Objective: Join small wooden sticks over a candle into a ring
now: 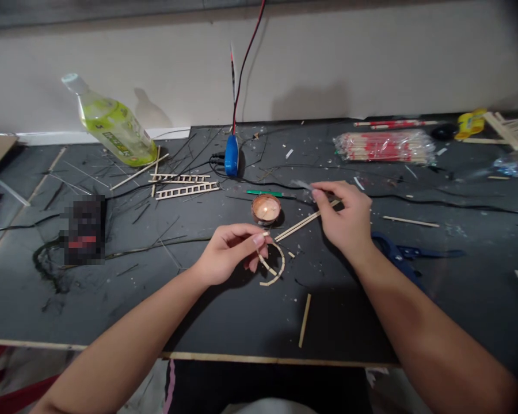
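Observation:
My left hand (231, 253) pinches one end of a curled strip of short pale wooden pieces (284, 261), which hangs in a loop below the fingertips. My right hand (345, 213) is closed, thumb against forefinger, on a small translucent piece (301, 184), blurred and too small to name. Beneath that hand lie two thin wooden sticks (299, 225), side by side. Between the hands and slightly beyond them stands a small round cup (266, 209) with a glowing spot inside. A green-handled tool (265, 194) lies just behind the cup.
Two small wooden ladders (187, 190) lie left of a blue device (231, 156) with a cable. A green-labelled bottle (116, 129) leans at back left. Packaged sticks (384, 147) lie at back right; a blue-handled tool (392, 256) sits by my right forearm. A loose stick (304, 321) lies in front.

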Action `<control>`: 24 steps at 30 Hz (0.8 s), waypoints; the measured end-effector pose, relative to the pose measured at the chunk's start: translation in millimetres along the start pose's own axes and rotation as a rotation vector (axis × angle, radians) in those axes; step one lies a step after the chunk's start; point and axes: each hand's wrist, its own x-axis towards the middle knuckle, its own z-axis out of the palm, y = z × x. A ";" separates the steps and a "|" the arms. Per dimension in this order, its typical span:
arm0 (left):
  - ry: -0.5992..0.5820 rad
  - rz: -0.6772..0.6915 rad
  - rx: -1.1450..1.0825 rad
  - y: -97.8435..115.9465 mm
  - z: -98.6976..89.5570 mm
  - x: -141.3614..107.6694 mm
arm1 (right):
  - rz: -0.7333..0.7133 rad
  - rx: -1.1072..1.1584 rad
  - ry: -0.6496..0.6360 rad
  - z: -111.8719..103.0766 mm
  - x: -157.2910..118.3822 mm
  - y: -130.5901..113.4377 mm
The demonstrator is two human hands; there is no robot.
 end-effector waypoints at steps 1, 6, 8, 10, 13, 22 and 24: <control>-0.042 -0.014 0.012 1.1 0.2 -1.4 | 0.004 -0.010 0.039 -1.7 3.6 7.8; -0.209 -0.093 0.070 6.1 -0.8 -6.7 | 0.034 -0.032 0.146 -7.8 12.4 28.3; -0.200 -0.081 0.060 5.6 -2.5 -5.6 | 0.011 -0.004 0.090 -6.4 9.6 21.4; -0.147 -0.039 0.025 4.0 -5.1 -2.6 | -0.023 -0.012 0.005 -3.4 4.2 8.6; -0.035 0.038 -0.045 3.6 -10.3 2.7 | -0.080 -0.042 -0.092 1.6 -4.4 -9.8; 0.187 0.175 -0.136 18.8 -21.0 8.3 | -0.093 -0.008 -0.221 5.5 -11.6 -15.3; 0.188 0.168 -0.125 17.8 -21.5 8.9 | -0.086 -0.014 -0.243 4.9 -11.4 -14.7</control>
